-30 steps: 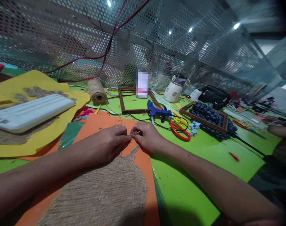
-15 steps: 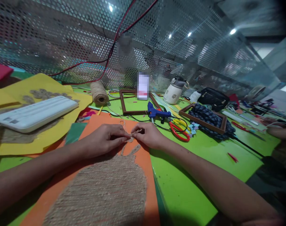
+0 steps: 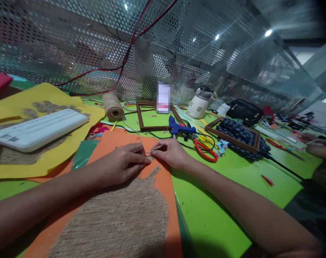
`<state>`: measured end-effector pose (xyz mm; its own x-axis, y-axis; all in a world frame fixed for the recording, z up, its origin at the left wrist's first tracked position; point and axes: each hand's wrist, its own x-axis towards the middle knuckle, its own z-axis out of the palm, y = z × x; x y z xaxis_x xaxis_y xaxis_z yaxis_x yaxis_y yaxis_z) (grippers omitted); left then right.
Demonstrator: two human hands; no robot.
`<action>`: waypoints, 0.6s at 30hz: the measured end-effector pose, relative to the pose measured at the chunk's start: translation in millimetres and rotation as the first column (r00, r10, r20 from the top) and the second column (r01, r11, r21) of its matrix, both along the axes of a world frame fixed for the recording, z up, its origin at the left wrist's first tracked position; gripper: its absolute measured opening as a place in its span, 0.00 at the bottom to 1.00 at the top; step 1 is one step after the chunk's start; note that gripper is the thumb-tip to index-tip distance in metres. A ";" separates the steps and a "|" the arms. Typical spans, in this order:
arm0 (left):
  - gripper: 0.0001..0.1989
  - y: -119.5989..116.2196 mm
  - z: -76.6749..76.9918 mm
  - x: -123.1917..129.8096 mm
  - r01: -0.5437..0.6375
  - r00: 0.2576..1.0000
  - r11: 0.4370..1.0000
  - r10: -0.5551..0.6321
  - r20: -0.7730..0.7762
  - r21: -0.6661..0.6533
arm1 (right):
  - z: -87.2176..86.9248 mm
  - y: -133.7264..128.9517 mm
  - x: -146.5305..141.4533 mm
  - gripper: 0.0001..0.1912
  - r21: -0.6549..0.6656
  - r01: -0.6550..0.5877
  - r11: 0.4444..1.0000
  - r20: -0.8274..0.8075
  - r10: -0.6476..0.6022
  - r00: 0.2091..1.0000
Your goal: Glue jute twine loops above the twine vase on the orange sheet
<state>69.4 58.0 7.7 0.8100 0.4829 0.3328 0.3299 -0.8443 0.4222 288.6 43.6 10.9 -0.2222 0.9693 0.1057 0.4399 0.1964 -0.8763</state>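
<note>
On the orange sheet lies a vase shape covered in rows of jute twine, with a small twine leaf above its top edge. My left hand rests on the sheet above the shape, fingertips pressed together on the twine. Opposite it, my right hand pinches a strand of jute twine between thumb and forefinger. Both sets of fingertips nearly meet, and they partly hide the small twine piece between them. A thin strand runs back toward the twine spool.
A blue glue gun, red-handled scissors and a wooden frame lie beyond my hands. At left a white power bank-like block sits on yellow sheets. Farther right are a bottle, another frame and an umbrella.
My left hand has shifted slightly down and right, its fingers curling more over the twine piece. My right hand stays nearly in place, still pinching the strand.
</note>
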 end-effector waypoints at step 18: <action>0.07 -0.3 4.4 -0.4 -0.082 0.949 0.863 0.220 0.225 -0.498 | 4.1 -2.5 0.2 0.14 0.147 0.062 0.987 0.048 -0.069 0.996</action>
<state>69.0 57.8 12.1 0.6284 0.7460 0.2203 0.2545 -0.4648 0.8481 288.9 41.1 15.1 -0.1676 0.9572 0.2360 0.5009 0.2889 -0.8158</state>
